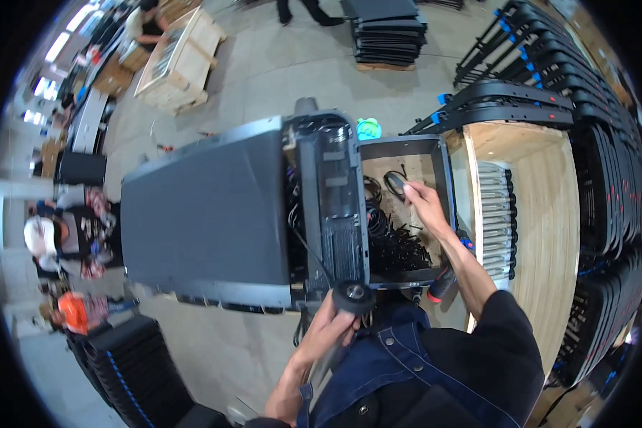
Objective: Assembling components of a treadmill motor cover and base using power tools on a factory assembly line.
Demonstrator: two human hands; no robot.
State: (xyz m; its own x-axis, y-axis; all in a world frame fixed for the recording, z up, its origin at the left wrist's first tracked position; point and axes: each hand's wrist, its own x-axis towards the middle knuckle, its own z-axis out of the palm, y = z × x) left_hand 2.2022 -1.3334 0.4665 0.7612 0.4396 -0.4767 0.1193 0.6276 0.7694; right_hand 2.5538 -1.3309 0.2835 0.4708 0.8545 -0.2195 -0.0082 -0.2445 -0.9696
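My right hand (426, 205) is closed on a looped black cable (394, 184) above a grey-rimmed bin (401, 147). In the bin's near part lies a heap of small black screws (406, 246), with black cable coils (373, 190) at its left side. My left hand (326, 329) is curled against a round black wheel-like piece (354, 294) with a pale hub, at the near corner of a treadmill (207, 214). Part of the left fingers is hidden. The treadmill's end compartment (335, 185) is uncovered, and a thin dark cable (310, 250) runs across it.
Right of the bin stands a wooden crate (542, 235) holding a row of metal rods (493, 221). A red-and-black power tool (442, 285) sits between them. Black frames (606, 185) are stacked farther right. Black padded parts (132, 364) stand at lower left; people work at far left.
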